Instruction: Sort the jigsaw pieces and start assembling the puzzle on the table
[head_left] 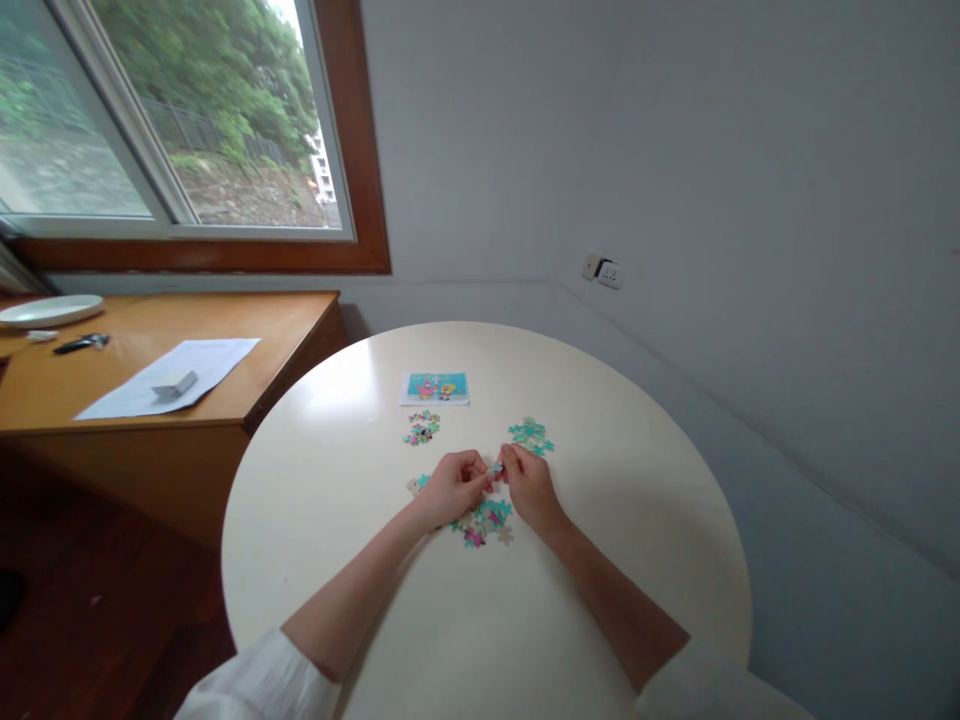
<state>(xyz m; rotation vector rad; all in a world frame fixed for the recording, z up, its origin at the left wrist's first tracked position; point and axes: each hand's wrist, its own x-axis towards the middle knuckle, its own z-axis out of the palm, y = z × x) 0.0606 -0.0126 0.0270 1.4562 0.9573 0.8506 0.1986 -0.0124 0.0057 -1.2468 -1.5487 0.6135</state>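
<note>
Both of the person's hands are working close together over the round white table (622, 480); the left hand (456, 487) is closing thumb and fingertips on a small puzzle piece (496, 468), and the right hand (531, 488) is pinching at the same spot from the other side; whether they are holding one piece or two joined ones is too small to tell. The piece is sitting between the fingertips, just above the far edge of the near heap (493, 515) — a loose mix of teal, pale and pink pieces, which the left hand and forearm are partly covering.

Two other groups are lying farther off: a mostly teal cluster (531, 434) just beyond the right hand, and a mixed-colour cluster (422, 430) on the left; a picture card (437, 388) with a teal ground and cartoon figures is resting beyond that left cluster, flat on the table.

The step in hand, as far as one can judge, is fine handling of a single piece — turning, checking or fitting it; the next move is probably calling for a light fingertip pinch, a clear look at its colour and edges, and care that the left wrist isn't brushing the heap's loose pieces.
</note>
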